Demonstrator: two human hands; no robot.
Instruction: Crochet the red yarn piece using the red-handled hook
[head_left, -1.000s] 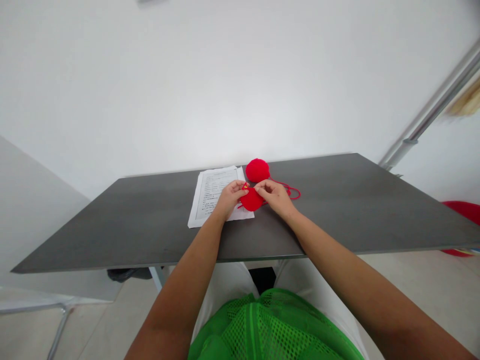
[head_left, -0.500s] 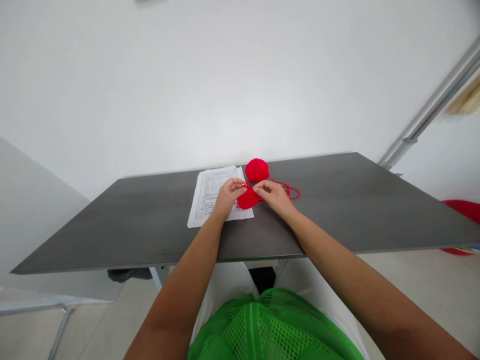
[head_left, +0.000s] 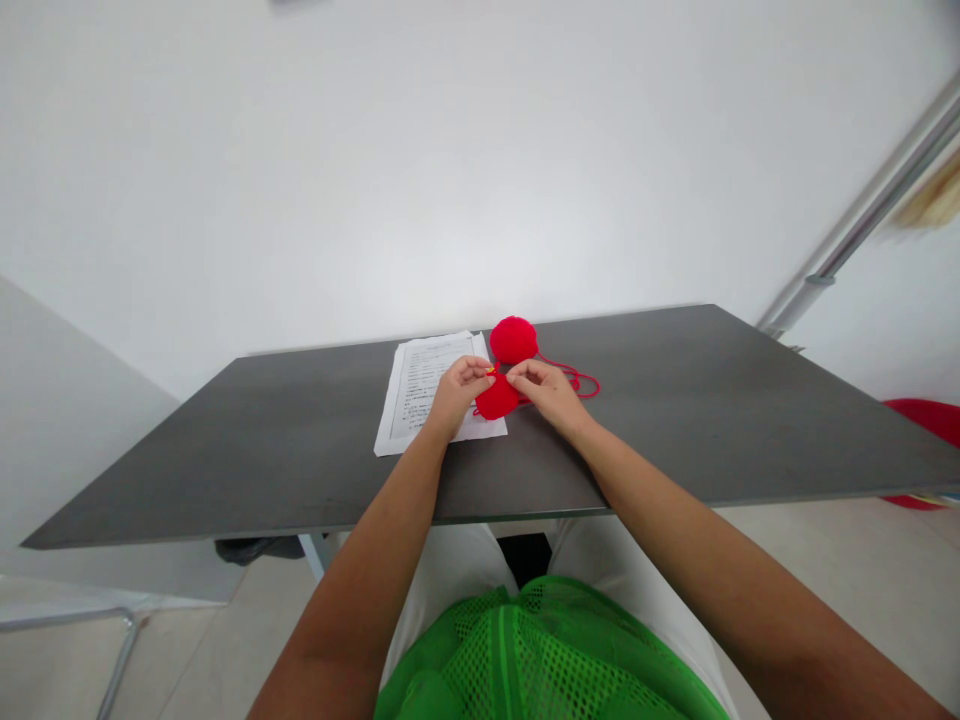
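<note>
Between my two hands is a small rounded piece of red yarn work (head_left: 496, 398), held just above the front of the paper. My left hand (head_left: 455, 392) pinches its upper left edge with thumb and forefinger. A tiny yellow bit (head_left: 491, 370) shows at those fingertips, too small to name. On the other side, my right hand (head_left: 553, 393) has its thumb and forefinger closed at the upper right edge of the piece. Whether a hook or needle is in the fingers cannot be made out. A ball of red yarn (head_left: 514, 340) rests just beyond my hands.
Loose red yarn (head_left: 591, 380) loops out to the right of the ball. A printed sheet of paper (head_left: 397, 430) lies partly under my left hand. The dark grey table (head_left: 675, 420) meets a white wall (head_left: 480, 180). A metal pole (head_left: 847, 250) slants at the right.
My hands stay nearly in place, with only slight finger movement at the top of the red piece. The yellow bit by my left fingertips shows more clearly now.
</note>
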